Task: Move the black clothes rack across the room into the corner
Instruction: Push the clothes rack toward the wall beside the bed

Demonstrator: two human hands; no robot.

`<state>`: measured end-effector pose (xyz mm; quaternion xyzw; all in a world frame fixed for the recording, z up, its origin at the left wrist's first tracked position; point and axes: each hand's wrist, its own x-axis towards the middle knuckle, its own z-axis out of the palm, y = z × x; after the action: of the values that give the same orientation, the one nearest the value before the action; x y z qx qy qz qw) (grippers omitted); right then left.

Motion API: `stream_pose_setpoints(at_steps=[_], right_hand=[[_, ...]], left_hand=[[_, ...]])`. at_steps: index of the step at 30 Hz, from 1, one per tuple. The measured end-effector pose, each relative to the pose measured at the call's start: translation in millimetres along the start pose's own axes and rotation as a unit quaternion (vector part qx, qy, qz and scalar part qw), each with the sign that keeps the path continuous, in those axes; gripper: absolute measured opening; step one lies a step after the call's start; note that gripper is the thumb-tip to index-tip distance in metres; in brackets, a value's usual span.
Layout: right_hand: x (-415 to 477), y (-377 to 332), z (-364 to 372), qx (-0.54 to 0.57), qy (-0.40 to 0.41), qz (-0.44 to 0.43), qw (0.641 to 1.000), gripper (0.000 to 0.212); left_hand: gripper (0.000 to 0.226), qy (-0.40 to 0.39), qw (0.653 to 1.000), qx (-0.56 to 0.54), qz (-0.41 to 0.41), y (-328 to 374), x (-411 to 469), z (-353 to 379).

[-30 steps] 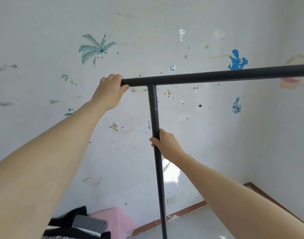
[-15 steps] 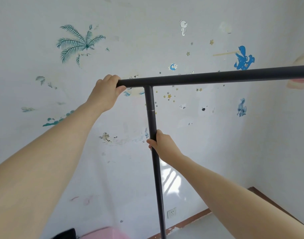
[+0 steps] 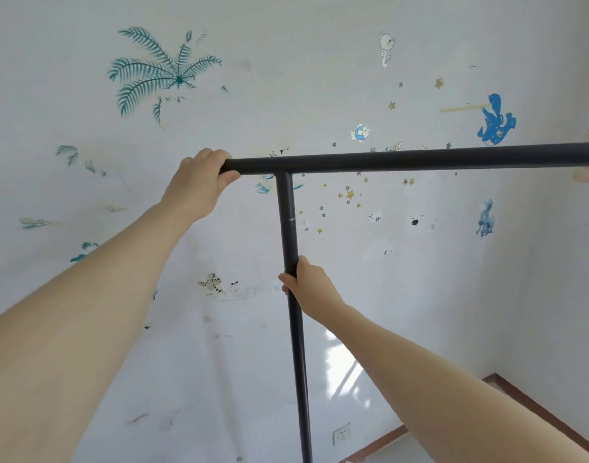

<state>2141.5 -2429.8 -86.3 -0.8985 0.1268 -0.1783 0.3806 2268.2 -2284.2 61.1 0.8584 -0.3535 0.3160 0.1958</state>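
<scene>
The black clothes rack point(image 3: 403, 159) fills the middle of the head view: a horizontal top bar runs from centre to the right edge, and an upright pole drops from it to the bottom edge. My left hand point(image 3: 199, 182) is closed around the left end of the top bar. My right hand point(image 3: 311, 289) grips the upright pole about a third of the way down. The rack's base and feet are out of view below.
A white wall with sea and palm stickers point(image 3: 162, 73) stands close behind the rack. The room corner point(image 3: 507, 295) is at the right, with a brown skirting board point(image 3: 533, 401) and a wall socket point(image 3: 342, 434) low down.
The view has tilted up and shifted; the pink and black things at bottom left have left the frame. The wall looks closer. Both hands keep the same grips on the rack.
</scene>
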Motion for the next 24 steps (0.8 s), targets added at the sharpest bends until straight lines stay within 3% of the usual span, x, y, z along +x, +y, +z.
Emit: stream_pose_setpoints(at_steps=[10, 24], right_hand=[[26, -32, 50, -0.001, -0.005, -0.020, 1.000, 0.026], [44, -69, 94, 0.006, -0.002, -0.023, 1.000, 0.026]], left_hand=[[0.032, 0.009, 0.999, 0.024, -0.028, -61, -5, -5], [0.047, -0.045, 0.996, 0.054, -0.061, -118, -9, -13]])
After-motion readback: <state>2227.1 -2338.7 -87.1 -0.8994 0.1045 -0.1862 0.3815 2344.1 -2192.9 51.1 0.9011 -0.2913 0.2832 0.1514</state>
